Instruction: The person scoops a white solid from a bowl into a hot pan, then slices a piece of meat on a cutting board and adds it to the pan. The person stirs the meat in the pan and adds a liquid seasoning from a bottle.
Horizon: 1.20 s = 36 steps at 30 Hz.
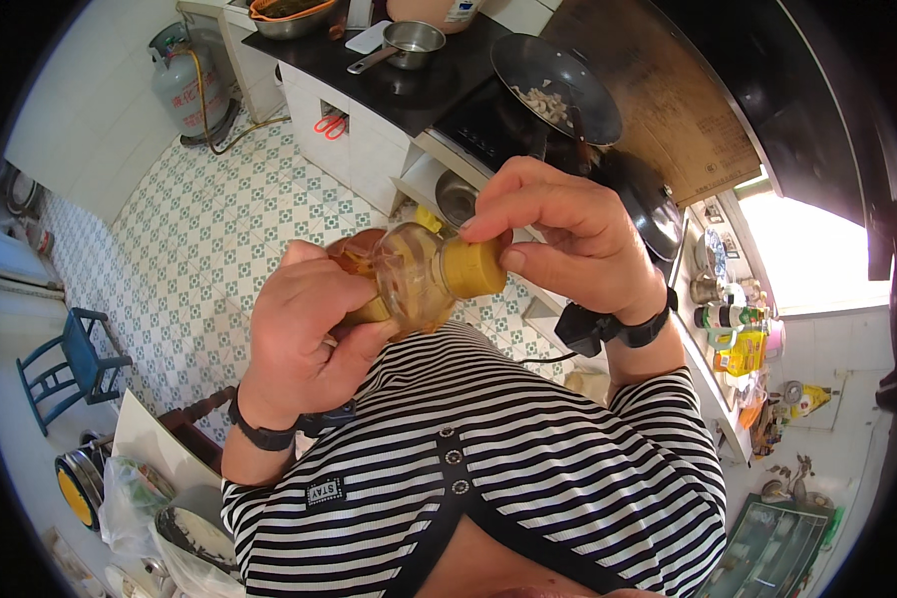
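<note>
A clear plastic bottle (411, 273) with reddish-brown contents is held sideways in front of my striped top. My left hand (314, 321) grips its body. The fingers and thumb of my right hand (560, 232) pinch the yellow cap (478, 267), which sits at the bottle's neck. Beyond my right hand a dark wok (598, 86) stands on the stove, with pale pieces of food (542, 103) and a utensil with a dark handle in it. The level of the bottle's contents is hard to tell.
A small saucepan (414, 43) stands on the black counter (306, 60). A domed black lid (646, 202) lies right of the wok. Bottles and packets line the right-hand counter. A gas cylinder (187, 93) and a blue chair (82, 359) stand to the left.
</note>
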Each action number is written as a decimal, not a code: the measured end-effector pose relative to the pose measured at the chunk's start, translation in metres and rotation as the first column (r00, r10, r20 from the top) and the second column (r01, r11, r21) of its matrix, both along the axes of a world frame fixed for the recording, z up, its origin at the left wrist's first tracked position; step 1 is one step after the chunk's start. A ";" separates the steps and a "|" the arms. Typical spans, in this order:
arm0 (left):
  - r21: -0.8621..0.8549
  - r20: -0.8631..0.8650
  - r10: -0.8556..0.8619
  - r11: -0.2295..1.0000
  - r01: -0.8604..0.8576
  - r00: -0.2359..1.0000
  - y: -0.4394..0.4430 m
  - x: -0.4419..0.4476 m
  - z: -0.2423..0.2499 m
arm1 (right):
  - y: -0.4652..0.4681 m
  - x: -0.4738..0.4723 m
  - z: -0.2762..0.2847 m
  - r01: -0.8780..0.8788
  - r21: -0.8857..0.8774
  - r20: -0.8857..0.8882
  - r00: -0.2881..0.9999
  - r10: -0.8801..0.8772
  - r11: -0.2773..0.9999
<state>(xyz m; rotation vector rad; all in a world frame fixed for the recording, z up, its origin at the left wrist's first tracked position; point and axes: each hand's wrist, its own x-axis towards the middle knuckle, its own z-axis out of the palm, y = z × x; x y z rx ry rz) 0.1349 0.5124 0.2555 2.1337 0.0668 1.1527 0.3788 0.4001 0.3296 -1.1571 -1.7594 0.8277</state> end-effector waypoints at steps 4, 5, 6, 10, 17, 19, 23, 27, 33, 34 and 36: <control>-0.376 0.026 -0.195 0.907 0.191 0.980 0.011 -0.006 -0.019 | 0.005 -0.008 -0.001 0.017 0.011 -0.013 1.000 -0.016 1.000; -0.455 0.032 -0.238 0.862 0.226 0.971 0.012 -0.007 -0.022 | 0.007 -0.010 -0.002 0.024 -0.007 -0.033 0.999 -0.024 1.000; -0.529 0.053 -0.281 0.806 0.265 0.958 0.013 -0.007 -0.025 | 0.011 -0.011 -0.003 -0.018 0.027 -0.074 0.997 0.020 0.999; -0.622 0.158 -0.361 0.686 0.377 0.919 0.020 -0.004 -0.029 | 0.025 -0.012 -0.012 -0.157 0.064 -0.279 0.945 0.169 0.986; -0.736 0.276 -0.406 0.494 0.463 0.871 0.021 0.002 -0.027 | 0.031 -0.014 -0.025 -0.178 0.095 -0.412 0.889 0.201 0.980; -0.775 0.307 -0.402 0.421 0.472 0.863 0.023 0.005 -0.027 | 0.036 -0.016 -0.027 -0.162 0.178 -0.402 0.888 0.222 0.971; -0.808 0.436 -0.328 0.267 0.526 0.838 0.023 0.015 -0.029 | 0.046 -0.021 -0.029 -0.124 0.303 -0.384 0.891 0.241 0.945; -0.754 0.468 -0.252 0.385 0.532 0.847 0.019 0.030 -0.034 | 0.049 -0.025 -0.028 -0.100 0.366 -0.420 0.870 0.260 0.925; -0.811 0.495 -0.222 0.230 0.538 0.840 0.016 0.043 -0.037 | 0.050 -0.029 -0.027 -0.037 0.343 -0.475 0.856 0.207 0.939; -0.816 0.496 -0.219 0.214 0.537 0.841 0.015 0.045 -0.037 | 0.050 -0.030 -0.027 -0.041 0.345 -0.474 0.855 0.212 0.938; -0.827 0.490 -0.208 0.197 0.527 0.846 0.010 0.046 -0.038 | 0.049 -0.030 -0.028 -0.061 0.325 -0.481 0.849 0.220 0.944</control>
